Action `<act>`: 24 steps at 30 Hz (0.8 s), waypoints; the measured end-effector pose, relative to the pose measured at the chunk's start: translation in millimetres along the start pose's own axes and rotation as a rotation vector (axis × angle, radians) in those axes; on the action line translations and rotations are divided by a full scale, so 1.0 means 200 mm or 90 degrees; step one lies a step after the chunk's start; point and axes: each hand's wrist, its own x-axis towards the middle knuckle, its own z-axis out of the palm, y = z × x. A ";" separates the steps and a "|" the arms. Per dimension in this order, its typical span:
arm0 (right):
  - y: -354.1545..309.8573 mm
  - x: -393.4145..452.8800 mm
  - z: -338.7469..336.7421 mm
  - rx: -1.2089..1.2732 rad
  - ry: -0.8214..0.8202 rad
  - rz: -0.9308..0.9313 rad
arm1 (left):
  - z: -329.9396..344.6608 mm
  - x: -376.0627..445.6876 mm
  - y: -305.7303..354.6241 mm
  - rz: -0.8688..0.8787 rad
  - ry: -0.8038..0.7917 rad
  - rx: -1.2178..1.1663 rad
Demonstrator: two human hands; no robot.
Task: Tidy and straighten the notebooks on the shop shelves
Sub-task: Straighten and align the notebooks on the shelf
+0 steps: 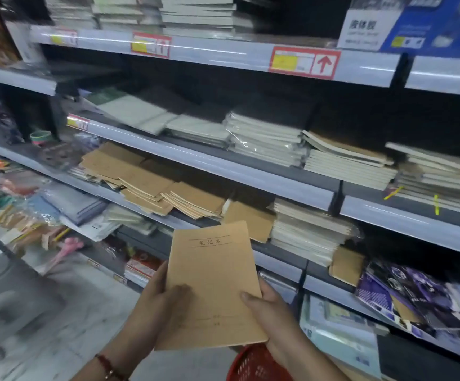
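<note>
Both hands, left hand and right hand, clasp the kraft notebook, long axis pointing towards the splayed kraft pile up-left, on the shelf edge.

Head view — looks forward-down, close to shelves, slightly tilted.

Dim, motion-blurred edges; glare on shelf rails

kraft notebook: closed, front cover up, printed title lines near top, tilted slightly, held in front of shelves | loose kraft notebooks: fanned, skewed heap on third shelf | white notebook stacks: plastic-wrapped, second shelf, edges uneven
</note>
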 end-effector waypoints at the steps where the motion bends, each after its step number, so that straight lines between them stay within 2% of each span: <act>1: -0.01 0.03 0.06 -0.005 -0.001 -0.008 | -0.06 0.02 0.00 -0.003 -0.005 -0.016; 7: -0.06 0.27 0.50 0.010 0.036 -0.011 | -0.43 0.26 0.08 0.018 -0.053 -0.053; 13: -0.07 0.47 0.84 0.086 0.079 0.004 | -0.74 0.56 0.20 0.035 -0.099 0.007; 21: -0.17 0.65 0.97 0.130 0.145 -0.010 | -0.85 0.93 0.29 0.058 -0.174 0.154; 24: -0.21 0.75 0.96 0.174 0.167 0.008 | -0.84 1.01 0.33 0.102 -0.213 0.201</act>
